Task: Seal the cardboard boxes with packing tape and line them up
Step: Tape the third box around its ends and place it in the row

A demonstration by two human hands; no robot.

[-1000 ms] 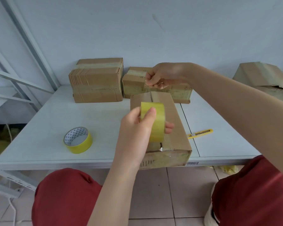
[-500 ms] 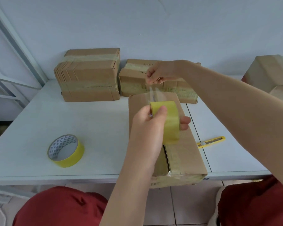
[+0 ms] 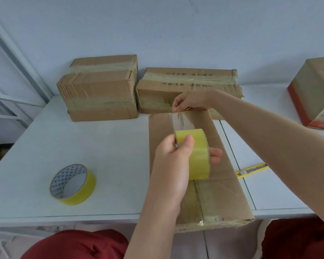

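Note:
A long cardboard box (image 3: pixel 223 184) lies in front of me on the white table (image 3: pixel 101 146), its near end over the table's edge. My left hand (image 3: pixel 173 159) grips a yellow tape roll (image 3: pixel 196 154) above the box's middle seam. My right hand (image 3: pixel 189 101) pinches the tape's free end (image 3: pixel 181 120) at the box's far edge, so a clear strip stretches between roll and fingers. Two taped boxes stand at the back: a taller one (image 3: pixel 99 88) on the left and a flatter printed one (image 3: pixel 189 85) beside it.
A second yellow tape roll (image 3: pixel 72 185) lies flat on the table's left. A yellow box cutter (image 3: pixel 252 170) rests right of the long box. Another cardboard box with a red edge (image 3: pixel 314 94) sits far right. A white metal frame (image 3: pixel 11 71) stands left.
My right hand has drawn the tape end out from the roll toward the box's far edge, so the strip is longer. My view has moved closer and lower over the table.

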